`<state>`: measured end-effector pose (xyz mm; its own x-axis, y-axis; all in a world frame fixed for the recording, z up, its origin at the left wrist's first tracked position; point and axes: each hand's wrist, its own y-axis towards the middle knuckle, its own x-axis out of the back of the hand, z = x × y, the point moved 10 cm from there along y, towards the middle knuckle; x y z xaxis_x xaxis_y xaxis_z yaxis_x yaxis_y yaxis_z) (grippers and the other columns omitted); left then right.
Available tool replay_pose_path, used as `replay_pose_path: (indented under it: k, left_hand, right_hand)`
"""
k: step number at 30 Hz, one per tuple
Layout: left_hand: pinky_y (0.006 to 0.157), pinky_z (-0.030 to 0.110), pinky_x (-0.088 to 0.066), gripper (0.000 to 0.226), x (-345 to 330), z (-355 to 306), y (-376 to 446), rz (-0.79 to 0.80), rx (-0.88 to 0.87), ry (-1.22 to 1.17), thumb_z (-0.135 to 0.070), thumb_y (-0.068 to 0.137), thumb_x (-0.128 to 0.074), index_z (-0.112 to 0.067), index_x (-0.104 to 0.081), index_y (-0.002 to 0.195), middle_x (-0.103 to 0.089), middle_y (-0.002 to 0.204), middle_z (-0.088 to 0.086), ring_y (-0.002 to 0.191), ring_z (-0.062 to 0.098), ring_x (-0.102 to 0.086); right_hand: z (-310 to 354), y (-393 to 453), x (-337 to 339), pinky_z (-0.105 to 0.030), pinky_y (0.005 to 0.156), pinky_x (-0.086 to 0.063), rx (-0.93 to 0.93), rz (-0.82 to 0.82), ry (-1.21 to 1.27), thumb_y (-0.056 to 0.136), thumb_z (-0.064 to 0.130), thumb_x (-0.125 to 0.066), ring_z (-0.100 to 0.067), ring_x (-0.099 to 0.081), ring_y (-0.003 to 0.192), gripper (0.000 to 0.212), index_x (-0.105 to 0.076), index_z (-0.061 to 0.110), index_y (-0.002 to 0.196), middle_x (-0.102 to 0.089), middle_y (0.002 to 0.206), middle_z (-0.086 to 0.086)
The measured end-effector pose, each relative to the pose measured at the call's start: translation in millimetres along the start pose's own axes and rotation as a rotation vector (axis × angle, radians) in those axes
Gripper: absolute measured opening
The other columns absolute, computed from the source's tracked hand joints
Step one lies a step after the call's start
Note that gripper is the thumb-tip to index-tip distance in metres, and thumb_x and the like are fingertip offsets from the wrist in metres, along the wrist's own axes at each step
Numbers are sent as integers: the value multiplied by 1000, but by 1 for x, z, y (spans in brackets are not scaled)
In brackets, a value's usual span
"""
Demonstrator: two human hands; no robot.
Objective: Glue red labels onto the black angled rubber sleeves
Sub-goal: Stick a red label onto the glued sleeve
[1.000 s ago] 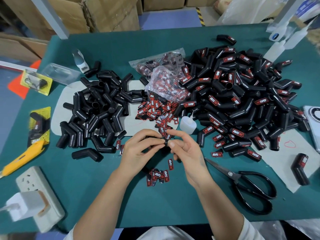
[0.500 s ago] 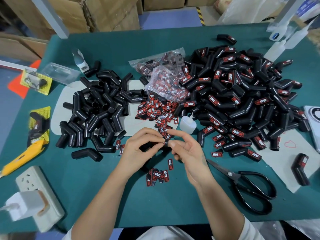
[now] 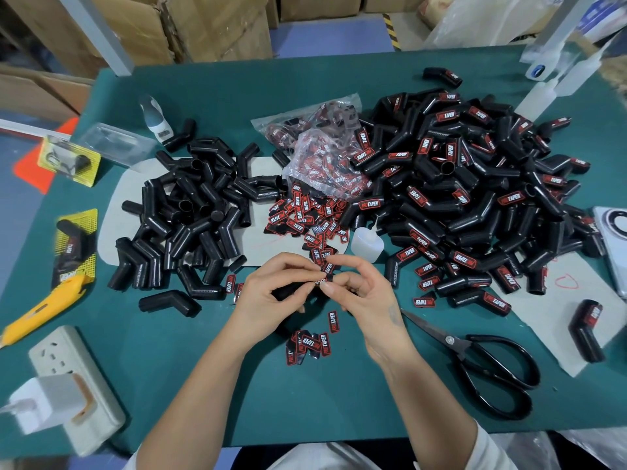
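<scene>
Very little has changed over the last second. Our left hand (image 3: 271, 293) and right hand (image 3: 366, 293) are still together just in front of the loose red labels (image 3: 302, 215) at the middle of the counter (image 3: 339, 401), and only the fingertips have shifted slightly.

The left hand's grip stays curled round a black sleeve (image 3: 288, 292), most of it hidden under the fingers. The right hand's grip is a narrow pinch of thumb and forefinger on a small label (image 3: 328, 268), held at the end of that sleeve. We cannot tell whether the label is already touching the rubber or only being lined up.

For the task, we judge this to be one label in the middle of being seated, not yet pressed down and released. The glue bottle (image 3: 366, 244) stands upright just beyond our fingers, untouched by either hand, so gluing for this piece looks either done or still to come; the pictures do not settle which.

The unlabelled sleeves (image 3: 190, 215) lie heaped toward the left edge and the labelled sleeves (image 3: 475, 198) in a much larger heap toward the right edge, so much of the batch seems done. A few spare labels (image 3: 308, 346) lie near the front edge, below our hands, and scissors (image 3: 481, 364) lie to their right.
</scene>
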<state>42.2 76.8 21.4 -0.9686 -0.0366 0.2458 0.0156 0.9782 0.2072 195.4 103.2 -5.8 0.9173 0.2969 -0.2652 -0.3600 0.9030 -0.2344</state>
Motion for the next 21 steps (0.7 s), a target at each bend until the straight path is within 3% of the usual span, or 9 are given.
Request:
replay_pose_path:
  k: [5, 8, 11, 13, 17, 21]
  left_hand:
    - [66, 30, -62, 28, -1, 2, -1, 63, 15, -39, -2, 100, -64, -12, -78, 121, -66, 122, 2, 97, 27, -67]
    - [74, 31, -62, 38, 0, 5, -3, 47, 43, -72, -10, 101, -62, -24, -71, 134, -67, 125, -1, 100, 26, -69]
    - [96, 39, -58, 54, 1, 10, -6, -29, 97, -53, -17, 99, -63, -37, -54, 148, -70, 128, -5, 117, 23, -68]
    - [109, 36, -50, 61, 0, 5, -7, -69, 59, 60, -19, 98, -64, -41, -47, 152, -70, 130, -11, 126, 20, -65]
    - [111, 20, -43, 69, -7, -5, -8, -93, 6, 152, -16, 96, -64, -45, -41, 154, -68, 134, -19, 129, 9, -63]
    - [111, 21, -43, 70, -9, -6, -9, -99, -7, 143, -14, 96, -63, -46, -41, 154, -68, 135, -19, 131, 11, -63]
  right_hand:
    - [3, 0, 2, -11, 72, -48, 11, 6, -15, 90, 13, -80, -1, -64, 77, 33, -74, 32, 116, -72, 80, 3]
    - [4, -1, 2, -11, 72, -47, 22, 3, -29, 90, 14, -79, -1, -63, 77, 32, -74, 34, 115, -70, 79, 5]
    - [5, -2, 1, -12, 75, -47, 46, -7, -37, 92, 13, -77, -2, -63, 80, 35, -72, 35, 119, -69, 83, 8]
    - [4, -2, -2, -16, 81, -49, 55, -15, -39, 91, 16, -76, -6, -65, 88, 41, -69, 37, 125, -73, 93, 5]
    - [1, -2, -7, -25, 88, -52, 69, -30, -13, 92, 18, -75, -12, -65, 93, 49, -64, 39, 135, -73, 101, -3]
    - [-3, -1, -5, -26, 86, -52, 53, -29, -2, 91, 23, -76, -11, -64, 90, 50, -64, 39, 136, -71, 99, -1]
